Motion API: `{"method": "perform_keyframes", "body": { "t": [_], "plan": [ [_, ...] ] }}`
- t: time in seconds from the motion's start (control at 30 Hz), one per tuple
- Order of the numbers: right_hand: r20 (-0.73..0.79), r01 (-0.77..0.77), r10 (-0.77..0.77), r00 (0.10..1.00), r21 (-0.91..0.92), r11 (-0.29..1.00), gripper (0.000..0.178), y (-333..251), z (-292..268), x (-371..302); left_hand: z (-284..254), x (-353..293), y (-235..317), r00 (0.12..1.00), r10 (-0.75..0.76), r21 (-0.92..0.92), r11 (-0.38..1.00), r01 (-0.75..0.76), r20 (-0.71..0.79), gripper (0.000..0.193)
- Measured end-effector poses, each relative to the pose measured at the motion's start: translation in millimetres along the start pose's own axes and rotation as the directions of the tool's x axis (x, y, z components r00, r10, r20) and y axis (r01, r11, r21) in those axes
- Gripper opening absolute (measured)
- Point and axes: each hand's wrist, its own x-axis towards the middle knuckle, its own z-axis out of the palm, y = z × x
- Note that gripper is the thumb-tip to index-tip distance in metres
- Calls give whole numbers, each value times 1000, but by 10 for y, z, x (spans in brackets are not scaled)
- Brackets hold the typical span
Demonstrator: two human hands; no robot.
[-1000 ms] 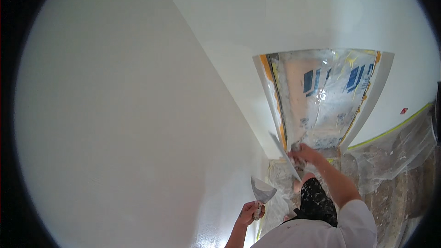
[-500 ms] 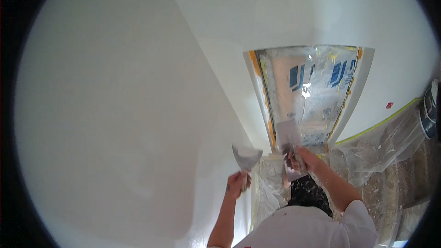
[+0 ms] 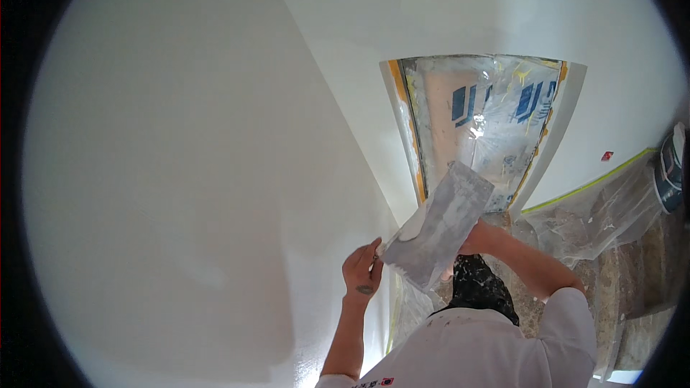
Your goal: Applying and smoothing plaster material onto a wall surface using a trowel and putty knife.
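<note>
My right hand (image 3: 474,238) is closed, mostly hidden behind a wide rectangular finishing trowel (image 3: 449,219). The trowel is tilted, its flat grey face toward me and smeared with pale compound. At its left edge, my left hand (image 3: 361,269) pinches the handle of a putty knife (image 3: 379,250). That knife's blade lies at or against the trowel's upper left side, hard to make out there. A smooth white wall (image 3: 180,172) fills the left side, beside my left hand.
Ahead stands a recessed door or panel (image 3: 445,86) covered in printed plastic film with orange tape along its sides. Plastic sheeting (image 3: 582,208), taped in yellow-green, hangs at the right wall's foot. A dark bucket (image 3: 670,172) is at far right. Debris speckles the floor.
The trowel has turned its flat face toward me and come across to the left. My left hand has brought the putty knife, earlier held apart with its blade up, to the trowel's edge.
</note>
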Motion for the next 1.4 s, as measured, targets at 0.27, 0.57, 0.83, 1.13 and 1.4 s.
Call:
{"method": "perform_keyframes", "body": {
  "t": [0.27,0.57,0.83,1.13,1.4],
  "plan": [
    [-395,-119,613,684,768,629,23,975,66,1800,430,-946,-39,828,-542,-142,816,560,146,14],
    [-405,-106,662,630,800,591,41,1335,8,2785,390,-1352,-27,687,-709,-217,654,725,161,19],
    [-346,106,679,647,923,369,67,1521,-159,2559,545,-1371,-147,626,-730,-181,600,779,275,20],
    [-305,241,662,685,952,188,45,1932,-995,1188,629,-1360,-239,534,-731,-450,340,826,426,25],
    [-276,-346,587,761,592,728,19,1220,-1212,390,588,-818,-257,548,-527,-573,135,808,650,27]
  ]
}}
